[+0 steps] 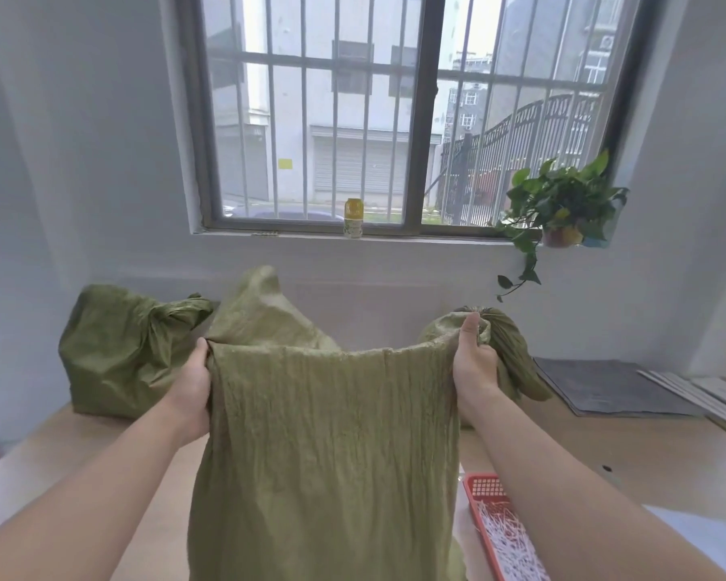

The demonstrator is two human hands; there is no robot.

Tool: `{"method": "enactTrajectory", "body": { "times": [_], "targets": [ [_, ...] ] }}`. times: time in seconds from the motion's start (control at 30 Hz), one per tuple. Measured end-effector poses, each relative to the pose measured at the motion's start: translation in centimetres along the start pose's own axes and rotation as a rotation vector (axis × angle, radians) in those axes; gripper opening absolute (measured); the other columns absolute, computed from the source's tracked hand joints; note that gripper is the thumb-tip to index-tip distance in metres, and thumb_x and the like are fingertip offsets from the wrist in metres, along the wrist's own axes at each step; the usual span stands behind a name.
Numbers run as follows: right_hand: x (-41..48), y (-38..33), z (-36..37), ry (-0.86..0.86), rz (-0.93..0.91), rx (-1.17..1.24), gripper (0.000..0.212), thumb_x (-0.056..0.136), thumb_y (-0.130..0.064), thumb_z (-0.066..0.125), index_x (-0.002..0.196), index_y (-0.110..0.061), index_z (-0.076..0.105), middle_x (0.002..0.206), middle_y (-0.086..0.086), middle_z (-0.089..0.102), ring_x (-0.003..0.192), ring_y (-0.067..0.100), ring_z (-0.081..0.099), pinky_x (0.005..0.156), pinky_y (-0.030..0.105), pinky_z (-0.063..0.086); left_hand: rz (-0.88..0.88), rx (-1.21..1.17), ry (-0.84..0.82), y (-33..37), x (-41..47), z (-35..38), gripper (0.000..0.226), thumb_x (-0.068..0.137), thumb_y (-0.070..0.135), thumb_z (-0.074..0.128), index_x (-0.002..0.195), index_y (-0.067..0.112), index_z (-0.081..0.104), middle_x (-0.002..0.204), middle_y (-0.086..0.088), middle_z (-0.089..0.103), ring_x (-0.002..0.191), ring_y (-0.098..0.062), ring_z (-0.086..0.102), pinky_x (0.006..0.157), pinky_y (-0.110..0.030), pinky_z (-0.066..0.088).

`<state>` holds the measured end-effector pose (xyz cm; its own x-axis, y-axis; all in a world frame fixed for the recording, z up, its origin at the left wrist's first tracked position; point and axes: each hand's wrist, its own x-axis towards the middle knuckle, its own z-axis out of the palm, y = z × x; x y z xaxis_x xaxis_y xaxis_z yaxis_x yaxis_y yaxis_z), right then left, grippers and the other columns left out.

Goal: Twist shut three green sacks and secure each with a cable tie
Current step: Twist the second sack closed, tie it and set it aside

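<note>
Green sack (332,434) before me: my left hand (191,383), right hand (474,366) each grip rim, mouth stretched wide.

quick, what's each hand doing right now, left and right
Left hand: gripping the left side of the open green sack's mouth.
Right hand: gripping the right side of the same sack's mouth, thumb up along the edge.
</note>
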<state>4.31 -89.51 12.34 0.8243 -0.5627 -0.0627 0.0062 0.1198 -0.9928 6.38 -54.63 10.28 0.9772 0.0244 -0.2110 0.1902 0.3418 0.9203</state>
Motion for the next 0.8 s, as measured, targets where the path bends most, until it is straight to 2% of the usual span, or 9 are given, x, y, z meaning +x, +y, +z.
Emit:
{"method": "enactTrajectory", "body": {
  "times": [0.1, 0.13, 0.2, 0.27, 0.33, 0.4, 0.6, 0.67, 0.8],
  "targets": [
    [0.3, 0.1, -0.2, -0.029, 0.006, -0.002, 0.094, 0.087, -0.084, 0.038, 0.130, -0.002, 0.053, 0.084, 0.003, 0.050, 0.075, 0.020, 0.051, 0.068, 0.034, 0.042, -0.025, 0.019, -0.078, 0.1, -0.2, 0.2, 0.090, 0.095, 0.080, 0.015, 0.118, 0.014, 0.072, 0.117, -0.021, 0.074, 0.112, -0.036, 0.067, 0.090, -0.047, 0.051],
    [0.4, 0.1, -0.2, -0.045, 0.004, 0.004, 0.094, 0.086, -0.085, 0.041, 0.129, -0.002, 0.054, 0.088, 0.005, 0.056, 0.079, 0.022, 0.057, 0.072, 0.035, 0.047, -0.033, 0.046, -0.126, 0.2, -0.4, 0.2, 0.093, 0.093, 0.083, 0.015, 0.121, 0.014, 0.071, 0.119, -0.021, 0.074, 0.114, -0.037, 0.067, 0.093, -0.047, 0.050],
    [0.4, 0.2, -0.3, -0.099, -0.005, 0.036, 0.099, 0.078, -0.087, 0.053, 0.127, -0.001, 0.057, 0.104, 0.012, 0.069, 0.097, 0.030, 0.068, 0.091, 0.042, 0.054, -0.026, 0.129, -0.237, 0.4, -0.9, 0.2, 0.087, 0.093, 0.080, 0.025, 0.125, 0.014, 0.071, 0.123, -0.019, 0.073, 0.117, -0.037, 0.068, 0.101, -0.049, 0.048],
    [0.1, 0.4, -0.3, -0.191, 0.013, 0.042, 0.102, 0.063, -0.088, 0.071, 0.123, -0.006, 0.061, 0.108, 0.008, 0.072, 0.105, 0.032, 0.072, 0.101, 0.048, 0.055, 0.004, 0.223, -0.291, 0.4, -1.4, 0.4, 0.061, 0.098, 0.058, 0.049, 0.128, 0.010, 0.070, 0.126, -0.021, 0.071, 0.116, -0.036, 0.069, 0.106, -0.052, 0.048],
    [-0.2, 0.5, -0.3, -0.254, 0.013, 0.040, 0.089, 0.057, -0.072, 0.089, 0.119, -0.012, 0.064, 0.111, 0.008, 0.076, 0.101, 0.029, 0.075, 0.093, 0.049, 0.060, 0.048, 0.285, -0.281, 0.2, -1.3, 0.5, 0.042, 0.095, 0.028, 0.065, 0.131, 0.006, 0.065, 0.128, -0.023, 0.069, 0.112, -0.036, 0.071, 0.098, -0.049, 0.055],
    [-0.5, 0.7, -0.3, -0.294, -0.004, 0.031, 0.080, 0.060, -0.049, 0.098, 0.121, -0.010, 0.064, 0.110, 0.011, 0.077, 0.094, 0.027, 0.078, 0.081, 0.045, 0.064, 0.053, 0.301, -0.257, -0.2, -1.0, 0.5, 0.039, 0.093, 0.010, 0.068, 0.131, 0.006, 0.062, 0.123, -0.021, 0.072, 0.109, -0.035, 0.072, 0.087, -0.044, 0.060],
    [-1.1, 0.6, 0.0, -0.326, -0.026, 0.031, 0.049, 0.082, -0.018, 0.088, 0.121, -0.005, 0.061, 0.104, 0.015, 0.078, 0.087, 0.026, 0.079, 0.065, 0.037, 0.063, 0.092, 0.330, -0.151, -1.1, -0.3, 1.2, 0.028, 0.100, 0.002, 0.061, 0.127, 0.001, 0.060, 0.117, -0.020, 0.075, 0.108, -0.037, 0.072, 0.090, -0.045, 0.057],
    [-0.8, 0.7, 0.2, -0.320, -0.018, 0.012, 0.043, 0.086, -0.017, 0.085, 0.120, -0.005, 0.062, 0.105, 0.016, 0.078, 0.090, 0.028, 0.079, 0.070, 0.041, 0.065, 0.106, 0.350, -0.112, -1.4, -0.2, 1.6, 0.025, 0.101, 0.003, 0.059, 0.125, -0.003, 0.058, 0.118, -0.023, 0.073, 0.108, -0.037, 0.071, 0.092, -0.045, 0.056],
    [-0.5, 1.1, 0.4, -0.310, -0.020, -0.050, 0.050, 0.085, -0.028, 0.085, 0.122, -0.005, 0.061, 0.111, 0.016, 0.076, 0.097, 0.032, 0.077, 0.088, 0.055, 0.062, 0.128, 0.326, -0.082, -1.5, -0.7, 2.4, 0.019, 0.104, 0.004, 0.055, 0.120, -0.002, 0.060, 0.116, -0.021, 0.072, 0.104, -0.034, 0.070, 0.088, -0.041, 0.056]
  ]
}}
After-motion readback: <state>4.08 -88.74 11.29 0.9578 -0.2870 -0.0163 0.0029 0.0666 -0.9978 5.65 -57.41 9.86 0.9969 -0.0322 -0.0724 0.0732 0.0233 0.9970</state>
